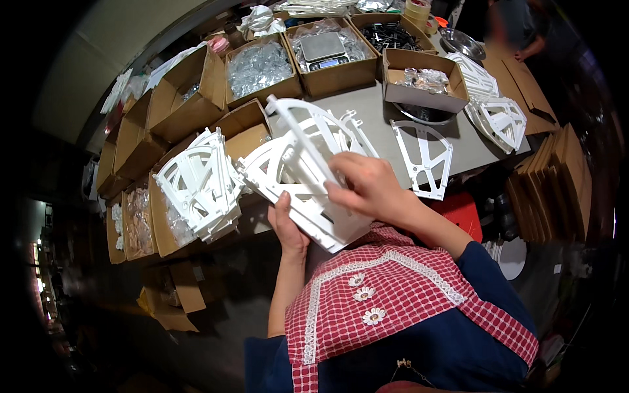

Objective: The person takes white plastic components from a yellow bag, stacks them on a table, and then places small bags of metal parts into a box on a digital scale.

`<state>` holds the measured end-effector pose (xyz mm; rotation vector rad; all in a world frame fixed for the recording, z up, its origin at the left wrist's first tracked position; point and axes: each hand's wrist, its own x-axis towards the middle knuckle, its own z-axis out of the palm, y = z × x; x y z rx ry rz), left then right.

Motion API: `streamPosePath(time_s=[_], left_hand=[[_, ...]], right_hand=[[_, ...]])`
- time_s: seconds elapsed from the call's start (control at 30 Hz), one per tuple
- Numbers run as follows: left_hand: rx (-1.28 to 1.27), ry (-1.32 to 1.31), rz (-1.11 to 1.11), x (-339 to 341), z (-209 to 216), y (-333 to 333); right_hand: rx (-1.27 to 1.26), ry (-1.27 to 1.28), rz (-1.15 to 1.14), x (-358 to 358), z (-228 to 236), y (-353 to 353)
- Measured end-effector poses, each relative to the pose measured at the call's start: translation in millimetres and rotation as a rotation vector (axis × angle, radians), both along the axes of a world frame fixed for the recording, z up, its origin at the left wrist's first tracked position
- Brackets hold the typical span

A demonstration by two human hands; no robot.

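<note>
My left hand (288, 228) grips the lower left edge of a stack of white plastic fan-shaped frames (318, 213), its thumb on top. My right hand (370, 185) has its fingers closed on one white fan-shaped frame (300, 131), tilted up above the stack and slightly blurred. The fingertips of that hand are partly hidden behind the piece. Another pile of white frames (203, 183) lies just left of my hands. To the right, a single frame (420, 167) rests on the edge of the grey table (357, 105).
Cardboard boxes (187, 98) line the far and left sides, several holding small bagged parts. A digital scale (323, 47) sits on one box. More white frames (499, 121) lie at the right, above folded cardboard (550, 187). Another person's hand (522, 54) shows at upper right.
</note>
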<state>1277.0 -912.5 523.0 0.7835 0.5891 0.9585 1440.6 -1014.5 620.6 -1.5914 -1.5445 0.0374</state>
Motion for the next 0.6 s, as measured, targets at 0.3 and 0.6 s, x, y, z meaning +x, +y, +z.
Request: streamPosePath(time_s=[0.3,0.6], left_hand=[[0.047,0.171,0.031,-2,-37,-2],[-0.043,0.071,0.042,20,-48,3]], right_hand=[[-0.110,0.572,-0.348,96,-74,-3],[-0.257,1.265,-0.252,123,-191,10]])
